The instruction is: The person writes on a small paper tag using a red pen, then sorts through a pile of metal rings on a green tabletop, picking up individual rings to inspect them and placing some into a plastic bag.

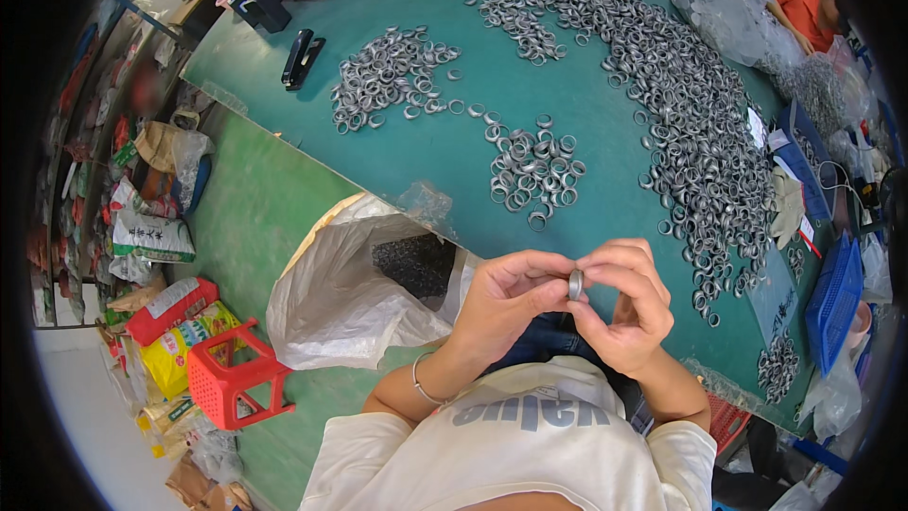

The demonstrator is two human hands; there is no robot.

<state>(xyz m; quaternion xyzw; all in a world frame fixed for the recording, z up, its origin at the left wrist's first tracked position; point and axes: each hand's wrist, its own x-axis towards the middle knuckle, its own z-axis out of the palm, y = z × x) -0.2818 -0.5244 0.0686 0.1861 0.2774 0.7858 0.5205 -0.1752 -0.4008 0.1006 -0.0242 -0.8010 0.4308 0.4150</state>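
Observation:
Between the fingertips of both hands is one grey metal ring (575,285), held upright and seen nearly edge-on. My left hand (515,295) pinches it from the left with thumb and forefinger. From the other side, my right hand (626,305) grips the same ring, its fingers curled. Beyond my hands, a small cluster of rings (535,170) lies on the green table (397,156). A second pile of rings (388,76) sits farther left, and a large heap of rings (690,123) sweeps along the right side.
An open white sack (326,293) with dark contents stands at the table edge by my left arm. A black stapler (302,60) lies far left. Blue baskets (832,303) line the right. A red stool (236,374) stands on the floor. Another person (802,8) sits at the far right.

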